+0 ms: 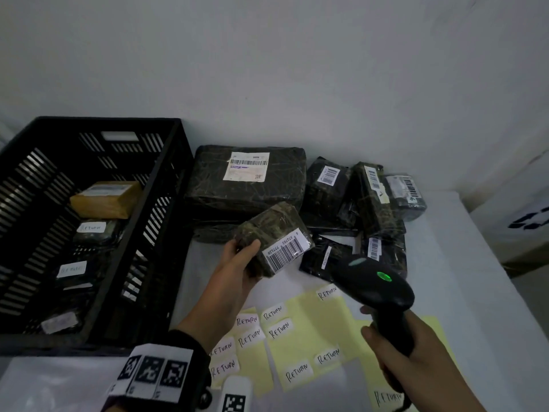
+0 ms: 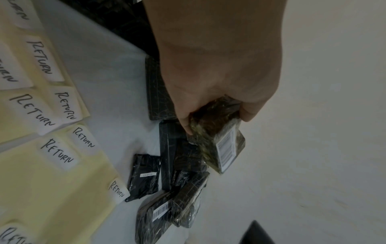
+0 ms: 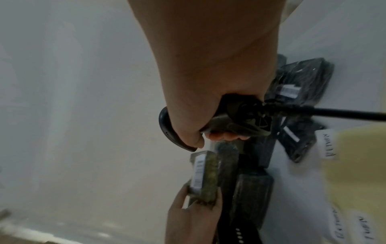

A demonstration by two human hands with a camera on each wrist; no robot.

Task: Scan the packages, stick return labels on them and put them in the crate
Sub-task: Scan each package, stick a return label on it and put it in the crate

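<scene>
We see the left hand (image 1: 237, 263) gripping a small parcel (image 1: 274, 233) in dark wrap, lifted off the tabletop (image 1: 463, 263); thumb on top, fingers curled under; its barcode label (image 1: 286, 251) faces up toward the scanner (image 1: 374, 289); the left wrist view shows the same parcel (image 2: 217, 137) pinched at one end by the hand (image 2: 213, 69), barcode on the side away from the palm; the right hand (image 1: 416, 349) is wrapped round the scanner handle, head aimed at the parcel, green light lit on top; the right wrist view shows fingers (image 3: 223, 137) curled on the handle (image 3: 236, 122), cable (image 3: 334, 112) running off to the frame's right edge; scanner head is near the parcel, not touching

Crate (image 1: 166, 209) sits on the left of the tabletop, just beside the big parcel (image 1: 246, 176) with a white shipping label; inside the crate we see a tan box (image 1: 104, 199) and dark parcels with RETURN labels (image 1: 90, 227); the rest of the unscanned pile (image 1: 365, 197) lies at the back right, overlapping each other; yellow sheets (image 1: 312, 322) with handwritten RETURN stickers (image 1: 297, 373) lie flat at the front, between and under the two hands; a marker-tagged band (image 1: 154, 373) is on the left wrist
</scene>
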